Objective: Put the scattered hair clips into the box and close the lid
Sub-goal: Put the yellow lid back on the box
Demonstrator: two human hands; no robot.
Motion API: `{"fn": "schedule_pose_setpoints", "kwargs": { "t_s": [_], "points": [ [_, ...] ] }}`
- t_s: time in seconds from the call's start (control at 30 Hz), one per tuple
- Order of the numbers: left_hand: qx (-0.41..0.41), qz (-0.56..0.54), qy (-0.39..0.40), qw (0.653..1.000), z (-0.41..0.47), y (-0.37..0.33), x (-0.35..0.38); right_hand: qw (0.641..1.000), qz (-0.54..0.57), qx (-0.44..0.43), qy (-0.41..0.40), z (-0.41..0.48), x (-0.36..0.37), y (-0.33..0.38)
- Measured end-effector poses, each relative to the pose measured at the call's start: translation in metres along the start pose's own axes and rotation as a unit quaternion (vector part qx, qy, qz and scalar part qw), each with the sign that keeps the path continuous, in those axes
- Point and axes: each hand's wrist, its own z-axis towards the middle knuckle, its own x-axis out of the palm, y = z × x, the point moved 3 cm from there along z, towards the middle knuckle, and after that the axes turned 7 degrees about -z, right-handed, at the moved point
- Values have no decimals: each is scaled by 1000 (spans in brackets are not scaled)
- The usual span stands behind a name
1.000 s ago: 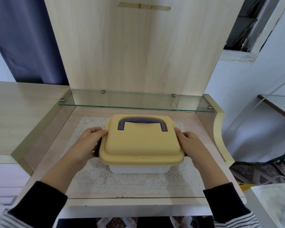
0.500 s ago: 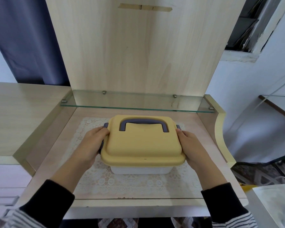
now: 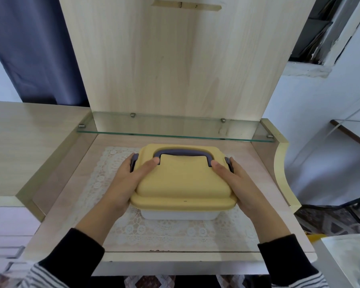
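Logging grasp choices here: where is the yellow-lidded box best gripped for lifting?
Likely the grey handle, taken from above: it spans the yellow lid's width, so the box should hang level. Whether the side latches are locked cannot be told.

Yellow lid [image 3: 183, 183], perhaps purplish-grey handle [image 3: 183, 152], white box [image 3: 179, 215] on lace-patterned mat [image 3: 175, 230].

Recessed wooden desktop [image 3: 73, 206] carried a white lace mat [image 3: 175, 231], laid flat across the middle of the recess. On the mat, nearer its far edge than its near one, stood a white box [image 3: 179, 215] with a yellow lid [image 3: 183, 183] seated on it, the lid's dark handle toward the mat's far side. Beyond the mat's far edge a glass shelf [image 3: 175, 129] ran across the back, raised above the wood.
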Motion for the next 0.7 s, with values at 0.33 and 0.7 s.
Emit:
{"fn": "schedule_pose_setpoints", "kwargs": {
  "t_s": [0.33,0.7],
  "points": [
    [9,17,9,1000,7,3,-2,999,-35,2,-1,4,0,-1],
    [36,15,-35,999,11,10,-3,998,51,21,-41,-1,2,-4]
  ]
}}
